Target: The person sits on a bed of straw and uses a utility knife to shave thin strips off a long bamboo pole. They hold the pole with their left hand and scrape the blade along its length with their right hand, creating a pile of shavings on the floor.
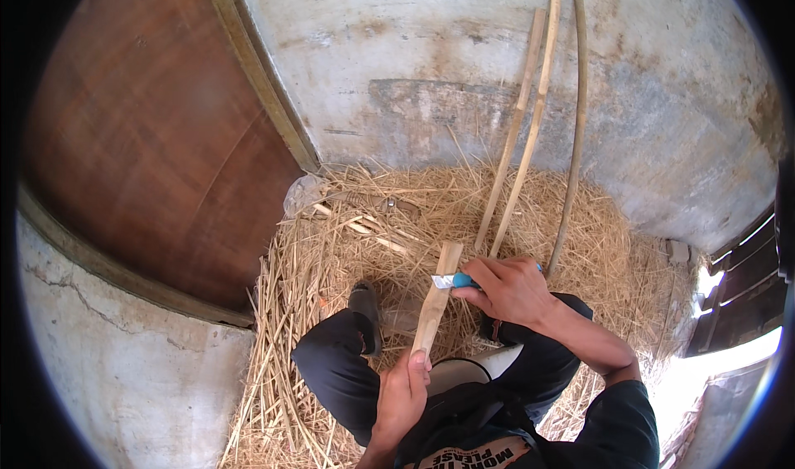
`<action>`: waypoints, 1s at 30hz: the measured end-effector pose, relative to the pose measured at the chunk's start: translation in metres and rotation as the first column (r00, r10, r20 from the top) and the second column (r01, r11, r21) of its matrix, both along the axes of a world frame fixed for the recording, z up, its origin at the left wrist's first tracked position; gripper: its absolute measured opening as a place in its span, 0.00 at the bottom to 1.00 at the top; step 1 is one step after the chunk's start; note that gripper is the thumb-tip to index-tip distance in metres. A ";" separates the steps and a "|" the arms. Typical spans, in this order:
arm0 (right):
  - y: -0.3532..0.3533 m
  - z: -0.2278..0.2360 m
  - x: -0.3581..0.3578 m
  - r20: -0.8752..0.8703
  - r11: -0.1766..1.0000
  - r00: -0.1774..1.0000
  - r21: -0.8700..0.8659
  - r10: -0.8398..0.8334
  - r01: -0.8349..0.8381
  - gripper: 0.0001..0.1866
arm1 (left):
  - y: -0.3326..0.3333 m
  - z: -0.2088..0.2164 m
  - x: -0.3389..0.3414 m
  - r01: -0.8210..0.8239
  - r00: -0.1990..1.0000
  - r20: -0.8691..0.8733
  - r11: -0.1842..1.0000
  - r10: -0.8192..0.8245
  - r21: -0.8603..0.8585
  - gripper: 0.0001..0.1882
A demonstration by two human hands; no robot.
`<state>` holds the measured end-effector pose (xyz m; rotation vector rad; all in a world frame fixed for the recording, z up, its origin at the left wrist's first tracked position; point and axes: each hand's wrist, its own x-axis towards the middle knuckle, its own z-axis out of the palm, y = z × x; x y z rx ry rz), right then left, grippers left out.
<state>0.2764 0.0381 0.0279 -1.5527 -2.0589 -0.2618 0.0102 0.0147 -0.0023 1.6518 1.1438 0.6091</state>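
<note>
The straw (600,229) covers the floor beneath the work. The wooden piece (435,303) is above it, in front of the seated person, tilted with its upper end away from the body. Judged by appearance, it is light, stiff and dry, with low slip and possible splintering along the grain. Hold it at the lower end, clear of the blade; the left hand (404,390) grips there. The right hand (512,288) is closed around the blue-handled knife (462,281), its blade at the upper section.
</note>
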 end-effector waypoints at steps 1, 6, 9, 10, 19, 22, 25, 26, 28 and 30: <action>0.000 0.000 0.000 0.001 1.000 1.000 0.003 0.001 -0.001 0.21 | 0.000 0.001 0.000 0.000 1.000 0.006 1.000 0.000 -0.001 0.23; -0.002 0.000 -0.002 0.011 1.000 1.000 0.016 0.003 -0.003 0.21 | -0.005 0.001 -0.003 0.001 1.000 0.018 1.000 -0.001 -0.004 0.22; -0.004 -0.002 -0.005 0.023 1.000 1.000 0.024 -0.005 0.005 0.21 | -0.004 0.001 -0.006 0.007 1.000 -0.013 1.000 -0.007 0.005 0.21; -0.004 -0.002 -0.006 0.028 1.000 1.000 0.030 -0.008 0.007 0.20 | -0.005 0.002 -0.006 0.005 1.000 -0.004 1.000 -0.005 0.011 0.21; -0.003 -0.003 -0.013 -0.015 0.999 1.000 0.034 -0.014 0.015 0.20 | -0.006 0.002 -0.008 -0.013 1.000 -0.027 0.998 0.015 0.067 0.20; -0.004 -0.003 -0.013 -0.009 1.000 1.000 0.022 -0.015 0.016 0.20 | -0.006 0.001 -0.012 0.000 1.000 0.019 1.000 0.000 -0.007 0.19; -0.003 -0.002 -0.016 -0.009 1.000 1.000 0.017 -0.001 0.001 0.20 | -0.007 -0.004 -0.016 0.010 0.998 0.067 0.998 -0.006 -0.056 0.19; -0.003 -0.001 -0.016 0.002 1.000 1.000 0.025 -0.006 0.006 0.20 | -0.008 -0.001 -0.016 0.000 0.999 0.035 1.000 0.001 -0.005 0.19; -0.004 -0.001 -0.017 0.022 0.999 1.000 0.037 -0.017 0.016 0.20 | -0.009 0.000 -0.015 -0.018 1.000 -0.021 0.998 0.019 0.064 0.20; -0.004 -0.005 -0.014 0.012 0.999 0.999 0.026 -0.033 0.032 0.20 | -0.008 -0.002 -0.013 -0.036 0.997 -0.066 0.993 0.043 0.108 0.20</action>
